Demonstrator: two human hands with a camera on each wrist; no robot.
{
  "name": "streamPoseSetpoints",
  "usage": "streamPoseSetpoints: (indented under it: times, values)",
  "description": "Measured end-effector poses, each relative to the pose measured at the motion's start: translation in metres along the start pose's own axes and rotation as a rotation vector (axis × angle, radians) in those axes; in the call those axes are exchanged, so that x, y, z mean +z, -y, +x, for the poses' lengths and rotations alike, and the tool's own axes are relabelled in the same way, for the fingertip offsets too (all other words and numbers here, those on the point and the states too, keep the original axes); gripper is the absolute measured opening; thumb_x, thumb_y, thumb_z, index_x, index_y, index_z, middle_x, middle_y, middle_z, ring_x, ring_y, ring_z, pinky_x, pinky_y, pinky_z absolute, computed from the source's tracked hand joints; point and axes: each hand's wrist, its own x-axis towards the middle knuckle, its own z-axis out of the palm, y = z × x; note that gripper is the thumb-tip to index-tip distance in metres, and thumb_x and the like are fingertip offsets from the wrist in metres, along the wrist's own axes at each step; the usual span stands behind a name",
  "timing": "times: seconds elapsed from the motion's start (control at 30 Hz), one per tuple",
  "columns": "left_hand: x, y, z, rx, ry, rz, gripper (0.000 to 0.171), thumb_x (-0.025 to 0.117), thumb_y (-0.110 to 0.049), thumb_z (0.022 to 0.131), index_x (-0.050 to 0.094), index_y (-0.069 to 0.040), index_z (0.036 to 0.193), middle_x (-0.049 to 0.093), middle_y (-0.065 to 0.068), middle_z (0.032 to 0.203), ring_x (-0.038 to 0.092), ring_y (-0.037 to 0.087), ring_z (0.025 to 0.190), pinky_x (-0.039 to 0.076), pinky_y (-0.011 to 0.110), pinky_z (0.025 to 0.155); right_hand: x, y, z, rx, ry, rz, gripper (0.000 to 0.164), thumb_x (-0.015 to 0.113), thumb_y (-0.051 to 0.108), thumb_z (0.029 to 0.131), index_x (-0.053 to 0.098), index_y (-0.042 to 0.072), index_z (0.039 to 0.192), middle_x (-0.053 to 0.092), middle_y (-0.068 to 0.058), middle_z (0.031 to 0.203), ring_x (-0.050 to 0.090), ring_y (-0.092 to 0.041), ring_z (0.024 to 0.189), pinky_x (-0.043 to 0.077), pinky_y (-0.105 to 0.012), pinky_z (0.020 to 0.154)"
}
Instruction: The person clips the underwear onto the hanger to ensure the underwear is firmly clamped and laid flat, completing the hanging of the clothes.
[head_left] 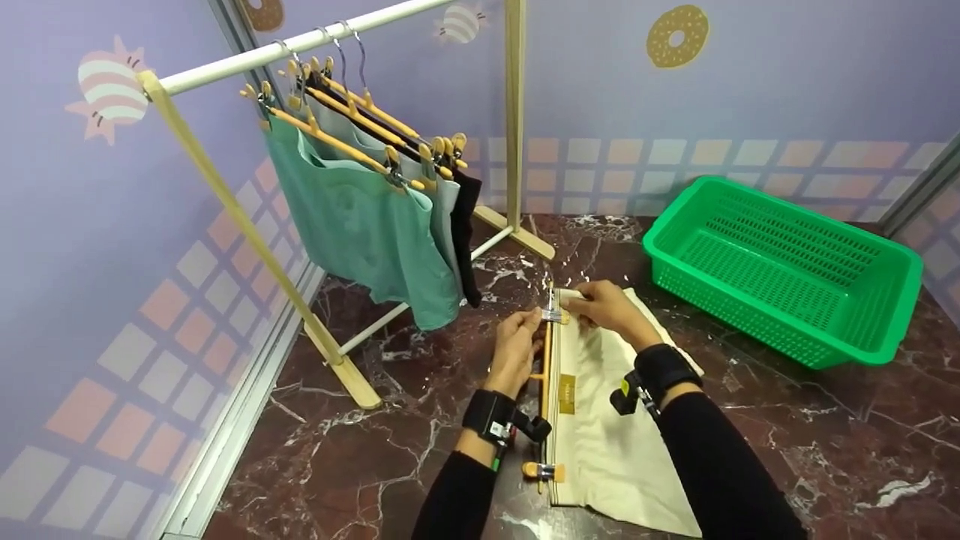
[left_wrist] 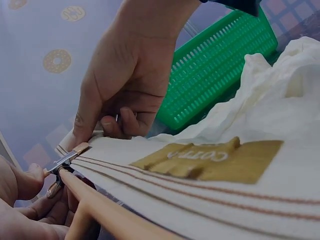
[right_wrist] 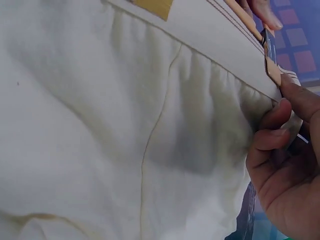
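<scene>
A cream garment (head_left: pixel 607 390) with a stitched waistband and a gold label (head_left: pixel 567 394) lies on the floor, its waistband along an orange clip hanger (head_left: pixel 546 352). My left hand (head_left: pixel 514 349) pinches the hanger's far clip (left_wrist: pixel 67 159), whose jaws sit over the waistband edge. My right hand (head_left: pixel 611 309) grips the waistband corner beside that clip, the thumb on top in the right wrist view, where the garment (right_wrist: pixel 125 125) spreads out. The near clip (head_left: pixel 544 472) is also on the waistband.
At the left stands a clothes rack (head_left: pixel 247 61) with a teal garment (head_left: pixel 360 225) and grey and black ones on clip hangers. A green plastic basket (head_left: pixel 787 330) sits on the marble-patterned floor at the right, near the tiled-print wall.
</scene>
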Motion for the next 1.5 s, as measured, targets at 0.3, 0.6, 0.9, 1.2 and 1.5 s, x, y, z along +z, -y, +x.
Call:
streamPoseSetpoints:
  times: [0.3,0.6,0.9,1.2,1.5]
  values:
    - [-0.004,0.004,0.0,0.009,0.094,0.016,0.024,0.055,-0.004,0.104,0.062,0.019,0.106,0.063,0.006,0.086,0.061,0.014,0.079,0.055,0.023,0.072,0.015,0.003,-0.011,-0.053,-0.136,-0.036,0.042,0.064,0.006,0.098,0.05,-0.01,0.134,0.06,-0.028,0.113,0.065,-0.025,0.073,0.059,-0.034,0.059]
    - [-0.02,-0.031,-0.014,0.131,0.092,0.451,0.032,0.055,0.002,0.098,0.052,0.016,0.127,0.057,0.029,0.13,0.054,0.038,0.125,0.046,0.044,0.109,0.063,0.047,-0.067,0.131,-0.047,-0.302,0.035,0.066,0.017,0.098,0.054,0.0,0.127,0.061,-0.018,0.11,0.064,-0.028,0.084,0.061,-0.04,0.07]
    - [-0.068,-0.104,-0.073,0.385,0.192,0.918,0.042,0.061,-0.005,0.099,0.055,0.006,0.139,0.054,0.025,0.143,0.055,0.04,0.128,0.046,0.049,0.11,0.115,0.066,-0.112,0.189,0.042,-0.556,0.039,0.072,0.036,0.094,0.06,-0.001,0.1,0.063,-0.018,0.08,0.065,-0.037,0.07,0.059,-0.05,0.062]
    - [-0.146,-0.179,-0.131,1.113,-0.313,0.973,0.034,0.059,0.022,0.083,0.067,0.006,0.112,0.068,0.019,0.112,0.063,0.027,0.096,0.053,0.027,0.094,0.134,0.056,-0.115,0.156,-0.002,-0.67,0.035,0.072,0.032,0.09,0.059,-0.001,0.085,0.063,-0.019,0.074,0.065,-0.04,0.067,0.058,-0.053,0.058]
    - [-0.207,-0.231,-0.112,0.819,-0.503,0.919,0.081,0.07,-0.013,0.096,0.019,0.004,0.157,0.031,0.023,0.154,0.035,0.036,0.14,0.032,0.041,0.121,0.137,0.055,-0.115,0.076,0.001,-0.619,0.032,0.07,0.015,0.089,0.052,0.006,0.064,0.059,-0.016,0.066,0.063,-0.034,0.058,0.056,-0.045,0.049]
